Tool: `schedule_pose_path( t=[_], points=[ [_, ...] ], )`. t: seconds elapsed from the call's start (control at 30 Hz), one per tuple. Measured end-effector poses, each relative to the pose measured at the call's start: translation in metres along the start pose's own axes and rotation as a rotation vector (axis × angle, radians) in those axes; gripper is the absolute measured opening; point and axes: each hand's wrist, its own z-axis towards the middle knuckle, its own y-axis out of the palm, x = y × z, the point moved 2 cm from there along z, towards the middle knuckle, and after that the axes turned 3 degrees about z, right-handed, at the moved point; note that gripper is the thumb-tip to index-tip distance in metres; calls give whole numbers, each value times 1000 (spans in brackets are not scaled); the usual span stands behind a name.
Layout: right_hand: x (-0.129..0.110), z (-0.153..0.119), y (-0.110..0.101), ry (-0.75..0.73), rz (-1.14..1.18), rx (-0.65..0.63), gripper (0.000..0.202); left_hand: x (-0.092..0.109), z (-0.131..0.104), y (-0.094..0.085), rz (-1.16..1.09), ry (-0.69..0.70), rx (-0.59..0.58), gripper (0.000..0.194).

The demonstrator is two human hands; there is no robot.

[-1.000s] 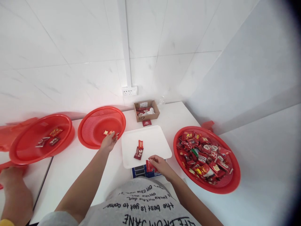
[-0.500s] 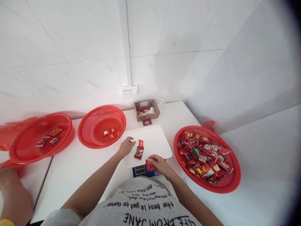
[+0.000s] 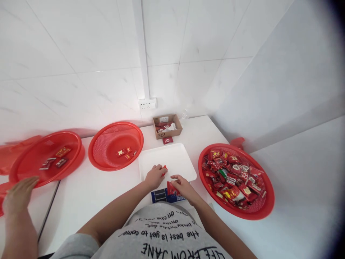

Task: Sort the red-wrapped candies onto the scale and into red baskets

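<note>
My left hand [image 3: 155, 177] is closed over the white tray [image 3: 151, 154], its fingers curled round red wrapped snack packets [image 3: 165, 167]; only a bit of red wrapper shows past the fingertips. Close by on the right, my right hand [image 3: 182, 185] pinches a flat red snack packet [image 3: 171, 189] at the tray's near edge. Under that packet lies the blue panel [image 3: 159, 196] of what looks like a scale, partly hidden by the tray and my shirt.
A red basket [image 3: 201, 172] heaped with red packets stands at right. Two more red baskets, one nearer [image 3: 94, 158] and one farther left [image 3: 78, 144], each hold several packets or fewer. Behind the tray sits a cardboard box [image 3: 168, 133]. Another person's hand [image 3: 20, 196] is at far left.
My left hand has moved right and closed over the packets that lay on the tray. My right hand keeps its packet in nearly the same place. The other person's hand has risen into view.
</note>
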Motion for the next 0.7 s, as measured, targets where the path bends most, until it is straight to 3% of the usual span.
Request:
schedule_pose_path(
  t=[0.27,0.53,0.7],
  points=[
    [0,6,3,-24,3,67,52,10,-4,-3,-278,-50,51,23],
    [-8,1,-1,-77,13,36,32,20,-20,-4,-595,-56,-36,12],
    [-7,0,-1,-102,31,38,27,20,-30,-7,-856,-199,-114,21]
  ],
)
